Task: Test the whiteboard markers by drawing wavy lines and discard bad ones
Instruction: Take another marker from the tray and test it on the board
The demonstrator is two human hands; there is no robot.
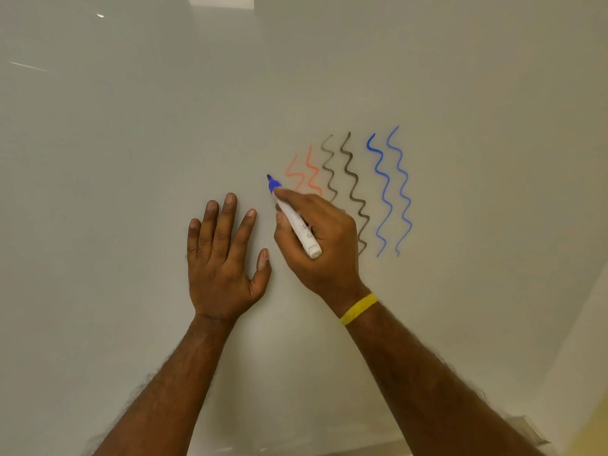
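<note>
- The right hand (316, 245) sits centre frame, fingers and thumb curled round a white-barrelled whiteboard marker with a blue tip (301, 227). It is a firm writing grip, taken close behind the nib.
- The marker's long axis runs on a diagonal. The blunt white end points to the lower right over the knuckles, and the blue nib (272, 184) points to the upper left, clear of the fingers.
- The nib is right at the glossy white whiteboard (131, 143), but whether it is actually touching cannot be told. No fresh stroke shows beneath it.
- The left hand (223, 258) lies flat on the board just left of the marker, fingers straight and spread, holding nothing. It looks to be there only as a brace.
- Right of the nib stand the test marks: two faint orange wavy lines (311, 172), nearest and partly behind the writing hand, then two grey-black wavy lines (353, 189), then two blue wavy lines (385, 192) furthest right.
- The row appears to be filling leftward, so the bare strip between nib and left hand looks like the next lane.
- The key relation is that the nib leads the grip up and left, so a wavy stroke would likely run down toward the wrist with its yellow band (358, 308).
- Space is tight, because the left index finger is near that path.
</note>
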